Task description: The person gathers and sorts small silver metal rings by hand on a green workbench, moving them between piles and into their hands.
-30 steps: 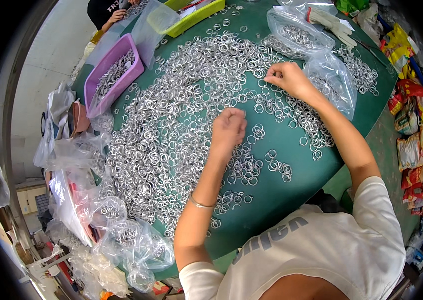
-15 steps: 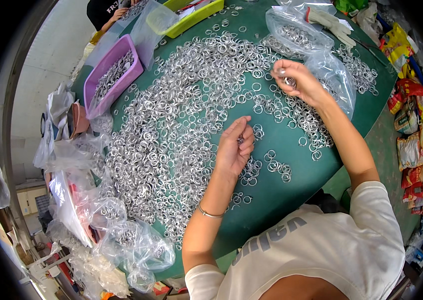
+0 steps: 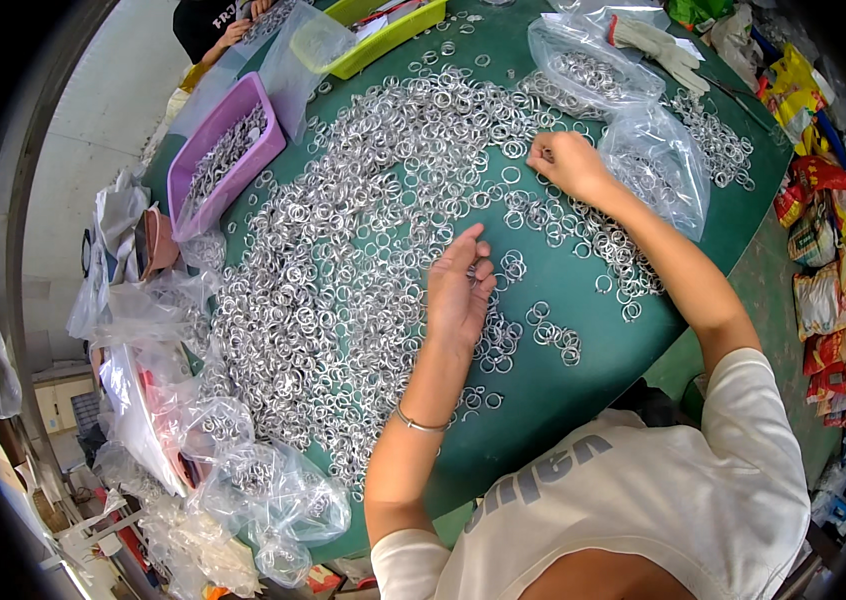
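Observation:
A broad heap of small silvery metal rings [image 3: 283, 290] spreads over the green table [image 3: 603, 345]. My left hand [image 3: 459, 295] hovers at the heap's right side, its palm partly turned up. Its fingers are loosely bent and apart, and no ring shows clearly in it. Farther right, my right hand [image 3: 573, 165] is above the rings, back of the hand up, with fingers and thumb drawn together. Whatever those fingers hold is hidden beneath them. A small cluster of rings [image 3: 555, 335] lies right of my left hand.
A purple bin [image 3: 179, 180] of metal pieces and a yellow-green tray [image 3: 383, 40] stand at the back. Clear bags of rings [image 3: 655, 150] and a work glove [image 3: 658, 52] lie far right. Plastic bags [image 3: 288, 500] crowd the left edge. Another person's hand [image 3: 235, 32] shows far left.
My right hand has turned palm down and moved slightly left and down; the ring visible in it before is now hidden. My left hand has loosened its fingers and shifted slightly left.

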A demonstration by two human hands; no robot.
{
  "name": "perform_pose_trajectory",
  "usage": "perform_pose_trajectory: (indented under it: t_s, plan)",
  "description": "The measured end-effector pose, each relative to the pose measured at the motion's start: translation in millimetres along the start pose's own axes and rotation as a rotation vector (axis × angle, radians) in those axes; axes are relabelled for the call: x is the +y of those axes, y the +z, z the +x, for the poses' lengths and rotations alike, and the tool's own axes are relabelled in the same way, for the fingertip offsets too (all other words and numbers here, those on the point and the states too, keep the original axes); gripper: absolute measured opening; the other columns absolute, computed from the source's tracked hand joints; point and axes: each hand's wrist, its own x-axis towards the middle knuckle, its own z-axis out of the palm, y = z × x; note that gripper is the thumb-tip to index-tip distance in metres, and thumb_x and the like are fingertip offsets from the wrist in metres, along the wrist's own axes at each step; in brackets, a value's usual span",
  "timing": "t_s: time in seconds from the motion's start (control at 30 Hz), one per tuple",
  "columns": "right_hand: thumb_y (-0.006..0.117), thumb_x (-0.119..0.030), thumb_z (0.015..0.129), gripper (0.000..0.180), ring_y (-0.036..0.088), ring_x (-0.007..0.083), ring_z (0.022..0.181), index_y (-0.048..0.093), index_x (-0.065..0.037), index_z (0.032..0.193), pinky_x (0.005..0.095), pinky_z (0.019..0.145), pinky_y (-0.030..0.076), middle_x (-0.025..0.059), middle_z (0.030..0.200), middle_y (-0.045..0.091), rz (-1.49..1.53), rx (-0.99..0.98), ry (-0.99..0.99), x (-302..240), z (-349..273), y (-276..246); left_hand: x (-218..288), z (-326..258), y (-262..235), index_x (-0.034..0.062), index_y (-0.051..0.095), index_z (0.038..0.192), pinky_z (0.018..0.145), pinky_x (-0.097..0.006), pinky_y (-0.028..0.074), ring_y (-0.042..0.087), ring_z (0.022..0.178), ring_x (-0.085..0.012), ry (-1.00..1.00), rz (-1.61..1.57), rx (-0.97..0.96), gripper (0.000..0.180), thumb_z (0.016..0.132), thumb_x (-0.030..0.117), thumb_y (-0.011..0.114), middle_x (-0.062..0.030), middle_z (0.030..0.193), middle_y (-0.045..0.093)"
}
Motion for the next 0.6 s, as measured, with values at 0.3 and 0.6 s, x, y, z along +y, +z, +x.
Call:
perform_pose_trajectory:
  t_s: [0.3, 0.6]
  plan:
    - [0.053, -0.016, 0.086, 0.016, 0.044, 0.0100, 0.054, 0.054, -0.001, 0.092, 0.0181, 0.034, 0.029, 0.0051, 0.078, 0.053, 1.777, -0.341, 0.429, -25.9, -20.6, -38.4, -8.0, -3.4, 16.0, -0.0042, 0.044, 0.123, 0.065, -0.022, 0.051, 0.061, 0.079, -0.0142, -0.117, 0.140, -0.092, 0.034, 0.092, 0.009, 0.045, -0.0149, 0.107, 0.060]
    - [0.071, -0.024, 0.072, 0.032, 0.061, 0.0364, 0.079, 0.057, -0.001, 0.090, 0.0433, 0.067, 0.049, 0.0174, 0.087, 0.063, -0.228, -0.118, 0.130, -22.2, -20.3, -11.2, -2.1, 41.1, 0.5, 0.0006, 0.063, 0.098, 0.054, -0.034, 0.044, 0.056, 0.057, -0.0195, 0.838, 1.408, 0.306, 0.018, 0.084, 0.010, 0.055, -0.0139, 0.077, 0.062]
